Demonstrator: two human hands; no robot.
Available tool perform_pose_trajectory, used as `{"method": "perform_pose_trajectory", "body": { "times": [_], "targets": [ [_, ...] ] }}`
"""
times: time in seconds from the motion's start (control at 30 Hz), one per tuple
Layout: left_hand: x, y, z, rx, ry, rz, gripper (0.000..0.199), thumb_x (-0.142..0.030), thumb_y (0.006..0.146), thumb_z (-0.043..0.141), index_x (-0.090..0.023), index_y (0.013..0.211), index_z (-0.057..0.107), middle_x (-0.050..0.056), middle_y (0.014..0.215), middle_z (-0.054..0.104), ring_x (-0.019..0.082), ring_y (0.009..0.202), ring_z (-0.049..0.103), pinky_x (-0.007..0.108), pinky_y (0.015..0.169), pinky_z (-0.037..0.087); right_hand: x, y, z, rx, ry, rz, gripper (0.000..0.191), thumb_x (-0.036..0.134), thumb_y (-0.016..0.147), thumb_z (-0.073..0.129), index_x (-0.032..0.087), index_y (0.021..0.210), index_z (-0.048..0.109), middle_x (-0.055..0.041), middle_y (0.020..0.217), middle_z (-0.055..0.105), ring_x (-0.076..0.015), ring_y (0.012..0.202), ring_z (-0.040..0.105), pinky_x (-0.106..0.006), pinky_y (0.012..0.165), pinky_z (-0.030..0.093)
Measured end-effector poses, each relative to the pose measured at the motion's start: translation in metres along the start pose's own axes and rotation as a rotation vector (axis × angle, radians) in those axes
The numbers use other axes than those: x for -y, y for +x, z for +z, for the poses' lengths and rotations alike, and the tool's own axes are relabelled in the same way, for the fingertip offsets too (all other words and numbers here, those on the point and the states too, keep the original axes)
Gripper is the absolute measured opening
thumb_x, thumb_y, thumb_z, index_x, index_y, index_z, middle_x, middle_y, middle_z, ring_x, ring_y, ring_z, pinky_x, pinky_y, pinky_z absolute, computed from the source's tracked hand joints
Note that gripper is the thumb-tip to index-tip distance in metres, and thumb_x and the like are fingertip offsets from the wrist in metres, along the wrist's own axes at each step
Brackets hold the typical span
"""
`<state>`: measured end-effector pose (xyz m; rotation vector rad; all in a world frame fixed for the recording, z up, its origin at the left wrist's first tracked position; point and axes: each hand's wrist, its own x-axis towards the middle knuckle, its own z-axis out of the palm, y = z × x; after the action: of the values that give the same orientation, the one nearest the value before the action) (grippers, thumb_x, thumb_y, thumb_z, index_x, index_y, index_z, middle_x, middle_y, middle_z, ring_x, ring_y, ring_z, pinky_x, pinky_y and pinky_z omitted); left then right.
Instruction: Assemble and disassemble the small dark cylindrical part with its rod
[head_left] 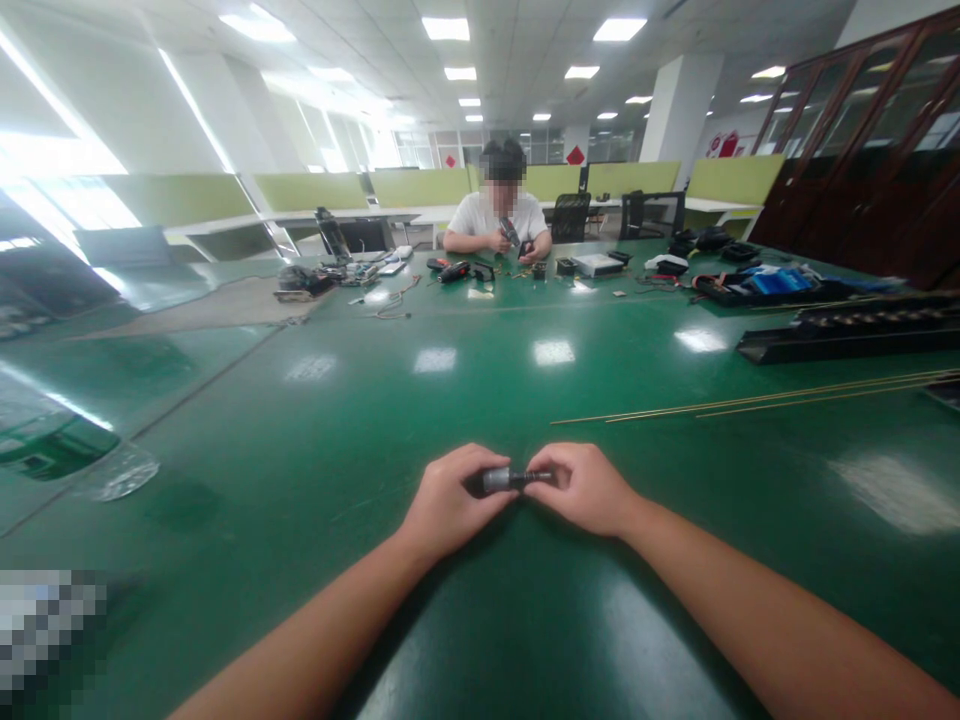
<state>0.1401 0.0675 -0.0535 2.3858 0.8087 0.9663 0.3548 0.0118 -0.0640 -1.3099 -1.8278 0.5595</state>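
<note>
A short grey-and-black cylinder with a thinner, ribbed dark end (497,480) lies level between my hands, just above the green table. My left hand (452,500) is closed around its thicker grey body, thumb along the near side. The thin dark end is pinched in the fingers of my right hand (581,490). My fingers cover parts of both ends, so its exact kind cannot be made out. The two hands are close together, with only the middle of the cylinder showing between them.
Thin brass-coloured rods (645,411) and a long black channel (832,345) lie to the right. Across the green table (360,400) sits a person (495,215) holding a dark tool, with several tools and small parts around. A clear plastic container (67,440) is at left.
</note>
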Motion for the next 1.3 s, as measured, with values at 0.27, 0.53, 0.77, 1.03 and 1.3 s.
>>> {"method": "perform_pose_trajectory", "body": {
  "times": [0.27, 0.53, 0.77, 1.03, 1.3],
  "targets": [
    [0.0015, -0.0001, -0.0002, -0.002, 0.017, -0.010, 0.023, -0.029, 0.076, 0.078, -0.022, 0.097, 0.070, 0.002, 0.091, 0.071, 0.016, 0.082, 0.065, 0.028, 0.076, 0.050, 0.0019, 0.0006, -0.0022, 0.002, -0.014, 0.034, 0.010, 0.023, 0.075, 0.074, 0.018, 0.083, 0.071, 0.0028, 0.063, 0.061, -0.0104, 0.054, 0.048, -0.023, 0.058, 0.037],
    [0.0019, 0.0000, -0.0017, -0.001, 0.028, -0.013, 0.023, -0.028, 0.076, 0.076, -0.020, 0.097, 0.070, 0.005, 0.092, 0.071, 0.018, 0.083, 0.066, 0.030, 0.076, 0.052, 0.0013, 0.0007, -0.0027, 0.006, -0.014, 0.048, 0.009, 0.024, 0.076, 0.072, 0.018, 0.083, 0.071, 0.0024, 0.061, 0.060, -0.0108, 0.053, 0.048, -0.023, 0.056, 0.036],
    [0.0021, 0.0009, -0.0030, -0.003, 0.035, -0.014, 0.023, -0.028, 0.077, 0.076, -0.021, 0.098, 0.070, 0.004, 0.093, 0.071, 0.018, 0.084, 0.066, 0.030, 0.077, 0.051, -0.0006, 0.0007, -0.0029, -0.008, -0.025, 0.060, 0.010, 0.025, 0.076, 0.072, 0.018, 0.084, 0.072, 0.0022, 0.061, 0.061, -0.0113, 0.053, 0.049, -0.023, 0.055, 0.036],
    [0.0018, 0.0020, -0.0049, -0.015, 0.038, -0.024, 0.023, -0.027, 0.076, 0.077, -0.021, 0.097, 0.070, 0.004, 0.093, 0.071, 0.018, 0.084, 0.066, 0.029, 0.077, 0.051, -0.0011, 0.0013, -0.0033, -0.016, -0.041, 0.076, 0.008, 0.024, 0.076, 0.071, 0.019, 0.083, 0.071, 0.0031, 0.061, 0.061, -0.0107, 0.053, 0.049, -0.023, 0.055, 0.035],
    [0.0056, 0.0015, -0.0066, -0.007, 0.056, -0.037, 0.023, -0.029, 0.077, 0.076, -0.021, 0.098, 0.070, 0.005, 0.093, 0.071, 0.019, 0.083, 0.066, 0.030, 0.077, 0.051, -0.0016, 0.0019, -0.0030, -0.017, -0.053, 0.070, 0.008, 0.025, 0.077, 0.071, 0.019, 0.082, 0.070, 0.0024, 0.062, 0.061, -0.0111, 0.053, 0.050, -0.022, 0.054, 0.035]
  ]
}}
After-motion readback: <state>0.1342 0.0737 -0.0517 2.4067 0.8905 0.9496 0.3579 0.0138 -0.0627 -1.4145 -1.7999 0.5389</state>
